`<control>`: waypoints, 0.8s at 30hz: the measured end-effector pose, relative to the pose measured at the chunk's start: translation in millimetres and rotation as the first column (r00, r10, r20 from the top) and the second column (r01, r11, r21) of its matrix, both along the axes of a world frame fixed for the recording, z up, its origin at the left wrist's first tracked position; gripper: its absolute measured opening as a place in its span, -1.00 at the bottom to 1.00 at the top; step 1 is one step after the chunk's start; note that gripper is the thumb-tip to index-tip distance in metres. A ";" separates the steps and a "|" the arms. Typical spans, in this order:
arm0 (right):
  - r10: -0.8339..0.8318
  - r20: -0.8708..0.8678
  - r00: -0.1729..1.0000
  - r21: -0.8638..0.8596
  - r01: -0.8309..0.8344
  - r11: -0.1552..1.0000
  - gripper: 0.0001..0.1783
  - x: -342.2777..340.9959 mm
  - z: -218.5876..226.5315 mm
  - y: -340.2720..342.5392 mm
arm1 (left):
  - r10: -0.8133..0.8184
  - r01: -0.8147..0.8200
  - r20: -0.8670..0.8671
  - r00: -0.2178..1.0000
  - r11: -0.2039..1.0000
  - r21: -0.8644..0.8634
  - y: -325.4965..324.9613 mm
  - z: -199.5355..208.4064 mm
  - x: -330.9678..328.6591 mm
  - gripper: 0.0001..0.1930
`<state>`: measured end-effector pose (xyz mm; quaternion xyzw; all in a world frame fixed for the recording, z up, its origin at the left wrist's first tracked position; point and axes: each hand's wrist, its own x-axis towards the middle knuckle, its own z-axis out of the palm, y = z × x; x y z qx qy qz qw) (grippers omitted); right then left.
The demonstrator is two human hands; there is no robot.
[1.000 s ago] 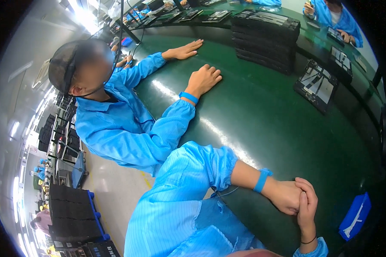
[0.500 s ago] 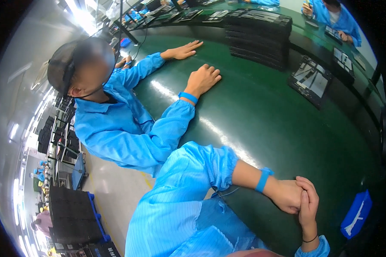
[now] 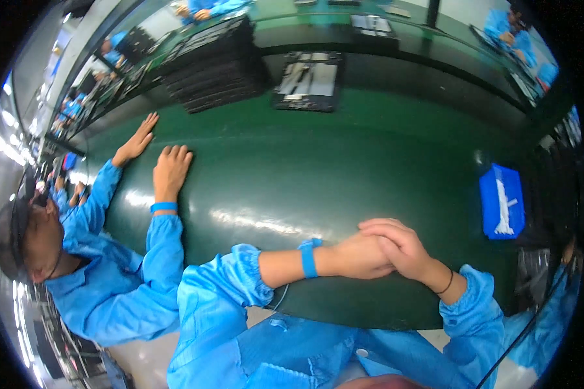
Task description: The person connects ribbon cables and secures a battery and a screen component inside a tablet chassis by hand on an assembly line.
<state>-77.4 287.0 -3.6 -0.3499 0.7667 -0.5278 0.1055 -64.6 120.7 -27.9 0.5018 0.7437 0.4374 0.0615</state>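
Clasped together, my two hands rest over the near edge of the green table (image 3: 253,175). My left hand (image 3: 353,256), with a blue strap at its wrist, is curled, its fingers mostly hidden under the other hand. My right hand (image 3: 409,253) wraps over it, the thumb lying across and the fingers along the far side. A dark band circles the right wrist. No tool or part shows in either hand. Closest to them on the right is a blue bin (image 3: 489,204) with a white item in it.
A co-worker's hands (image 3: 169,174) lie on the table at left. Toward the back stand a stack of black trays (image 3: 220,78) and a black tray (image 3: 334,97) with flat grey parts. A clear plastic bag (image 3: 532,275) and a dark cable (image 3: 522,334) are at right.
My view has swung to the right, so the co-worker, trays and blue bin appear farther left. My hands remain clasped, and the co-worker's hands stay on the table.
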 end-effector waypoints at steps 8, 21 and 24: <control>0.045 -0.058 0.997 -0.062 -0.049 0.997 -0.67 -0.5 -7.1 8.4 | 0.038 -0.039 -0.019 0.999 0.998 -0.045 7.1 0.9 -1.9 -0.78; 0.085 0.014 0.996 -0.074 -0.083 0.994 -0.67 3.0 -11.9 10.6 | 0.059 -0.067 -0.062 0.996 0.990 -0.123 9.7 11.1 -0.1 -0.81; 0.076 0.006 0.997 -0.070 -0.076 0.995 -0.67 2.6 -15.4 12.6 | 0.054 -0.068 -0.111 0.992 0.990 -0.127 11.9 10.1 -2.0 -0.81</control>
